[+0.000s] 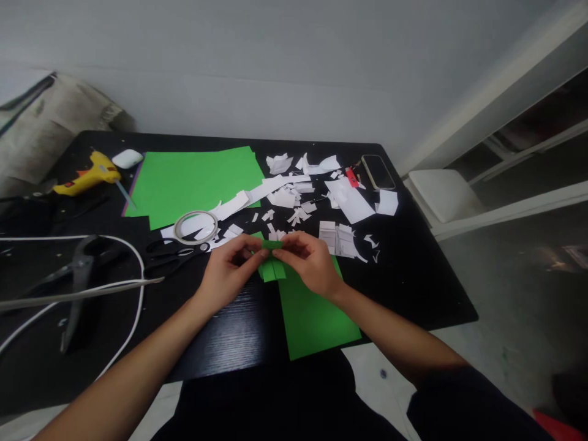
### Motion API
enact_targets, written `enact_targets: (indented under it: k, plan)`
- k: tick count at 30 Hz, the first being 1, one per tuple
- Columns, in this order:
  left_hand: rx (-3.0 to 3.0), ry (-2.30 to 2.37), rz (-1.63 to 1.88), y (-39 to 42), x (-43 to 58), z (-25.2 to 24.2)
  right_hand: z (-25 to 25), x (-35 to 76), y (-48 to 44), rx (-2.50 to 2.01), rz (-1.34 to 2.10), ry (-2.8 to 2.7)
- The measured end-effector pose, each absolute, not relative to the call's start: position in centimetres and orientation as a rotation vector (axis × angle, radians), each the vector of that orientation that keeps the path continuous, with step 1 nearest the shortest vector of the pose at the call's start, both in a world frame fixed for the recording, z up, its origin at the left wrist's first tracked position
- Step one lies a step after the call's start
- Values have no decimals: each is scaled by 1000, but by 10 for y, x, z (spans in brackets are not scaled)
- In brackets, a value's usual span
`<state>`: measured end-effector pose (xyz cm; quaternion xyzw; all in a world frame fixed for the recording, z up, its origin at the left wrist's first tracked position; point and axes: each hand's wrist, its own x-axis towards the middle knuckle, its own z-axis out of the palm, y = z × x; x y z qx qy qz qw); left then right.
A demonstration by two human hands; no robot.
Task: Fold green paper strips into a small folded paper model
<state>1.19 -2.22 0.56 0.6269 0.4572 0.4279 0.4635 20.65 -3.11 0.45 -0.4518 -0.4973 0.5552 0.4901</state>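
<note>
My left hand (232, 266) and my right hand (309, 260) meet over the middle of the black table (413, 288). Both pinch a small folded piece of green paper (272, 262), fingers closed on its top edge. Under my right hand lies a green paper sheet (316, 318) that reaches past the table's front edge. Just left of my left hand are black scissors (172, 257) and a roll of clear tape (196, 227).
A large green sheet (193, 180) lies at the back. White paper scraps (298, 196) are scattered behind my hands. A yellow glue gun (87, 174), a white case (127, 158), a phone (378, 172) and a white cable (133, 288) also lie on the table.
</note>
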Motion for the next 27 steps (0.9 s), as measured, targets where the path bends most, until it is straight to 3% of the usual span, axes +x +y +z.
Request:
enact_targets:
  k: [27]
  plan:
    - [1555,1042,1058,-24,12,10,6,207,-31,-1053,1378,-1265]
